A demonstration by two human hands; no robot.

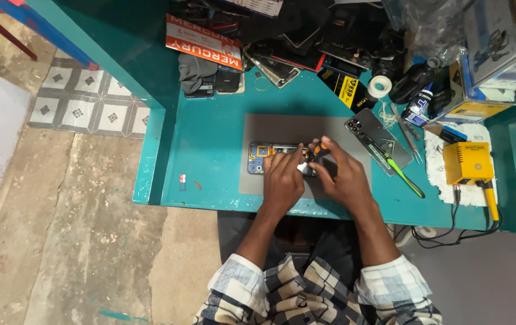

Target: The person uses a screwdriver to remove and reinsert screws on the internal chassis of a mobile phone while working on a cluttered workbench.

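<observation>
An opened phone (261, 155) with its back off lies on a grey mat (282, 126) on the teal bench. My left hand (283, 176) rests on the phone's middle, fingers pressing it down. My right hand (341, 173) is closed on a small orange-and-black screwdriver (318, 150), whose tip points down at the phone beside my left fingers. The phone's right part is hidden under both hands.
A grey phone back cover (373, 135) and a green-handled tool (403, 176) lie to the right. A yellow soldering station (466, 162) sits on a white cloth. Tape roll (380, 85), bottles, boxes and several phones crowd the back. The bench's front edge (210, 203) is near.
</observation>
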